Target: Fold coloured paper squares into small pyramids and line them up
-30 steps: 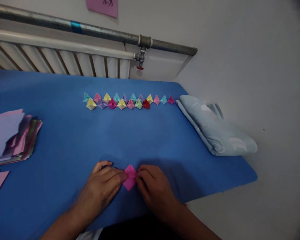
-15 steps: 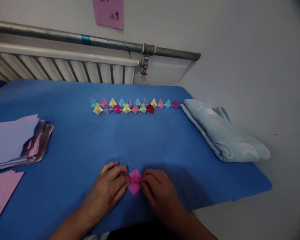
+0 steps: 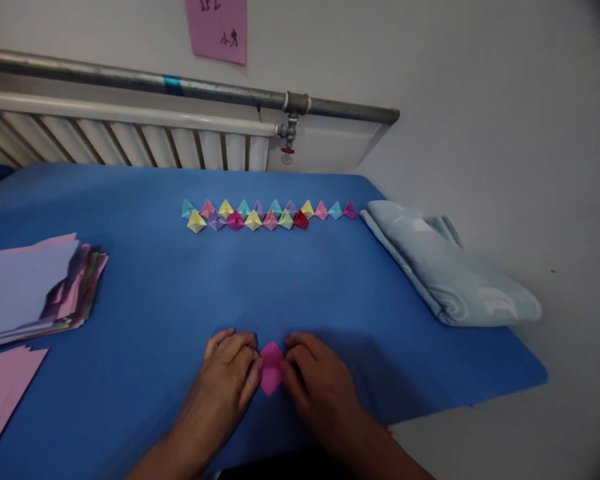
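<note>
A small magenta folded paper (image 3: 271, 370), diamond-shaped with a crease across it, lies on the blue table (image 3: 260, 287) near its front edge. My left hand (image 3: 225, 380) has its fingers closed on the left corner of the paper. On the right corner, the fingers and thumb of my right hand (image 3: 317, 380) are closed too. Both hands rest low on the table surface, and the fingertips partly cover the side corners.
Two rows of small coloured folded papers (image 3: 253, 221) stand toward the back. A paper stack (image 3: 25, 287) and pink sheets (image 3: 5, 393) lie at left. A folded light-blue cloth (image 3: 450, 273) is at right. Behind the table are a radiator (image 3: 160, 143) and pipe (image 3: 230, 91).
The magenta paper looks narrower, its side corners drawn inward. My left fingers and right thumb have shifted slightly closer around it. The view has tilted up slightly.
</note>
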The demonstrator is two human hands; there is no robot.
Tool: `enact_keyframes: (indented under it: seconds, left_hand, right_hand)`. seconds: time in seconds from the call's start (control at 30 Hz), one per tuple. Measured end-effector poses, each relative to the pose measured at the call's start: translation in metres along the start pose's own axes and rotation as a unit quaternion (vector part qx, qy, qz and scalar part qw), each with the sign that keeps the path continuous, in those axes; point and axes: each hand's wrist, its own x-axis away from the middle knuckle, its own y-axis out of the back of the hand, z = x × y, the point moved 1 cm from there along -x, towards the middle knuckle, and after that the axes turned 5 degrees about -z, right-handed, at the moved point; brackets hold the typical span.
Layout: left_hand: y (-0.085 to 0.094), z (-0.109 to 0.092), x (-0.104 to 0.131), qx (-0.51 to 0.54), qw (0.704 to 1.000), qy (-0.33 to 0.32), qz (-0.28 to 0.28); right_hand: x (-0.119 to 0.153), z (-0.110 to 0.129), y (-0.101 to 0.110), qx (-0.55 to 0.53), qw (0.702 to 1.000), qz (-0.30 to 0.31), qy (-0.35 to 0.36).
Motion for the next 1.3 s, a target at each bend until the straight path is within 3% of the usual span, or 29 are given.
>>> enact_keyframes:
  seconds: [0.5, 0.93, 1.3]
  left_hand:
    - [-0.010, 0.004, 0.006, -0.001, 0.999, 0.042, -0.015]
    - [-0.014, 0.002, 0.009, -0.071, 0.995, 0.060, -0.027]
    - [-0.017, -0.005, 0.011, -0.136, 0.986, 0.082, -0.057]
  right_hand:
    - [-0.011, 0.002, 0.005, 0.010, 0.991, 0.103, -0.084]
    - [-0.006, 0.000, 0.001, 0.011, 0.996, 0.058, -0.068]
    - [-0.009, 0.002, 0.004, 0.029, 0.989, 0.111, -0.093]
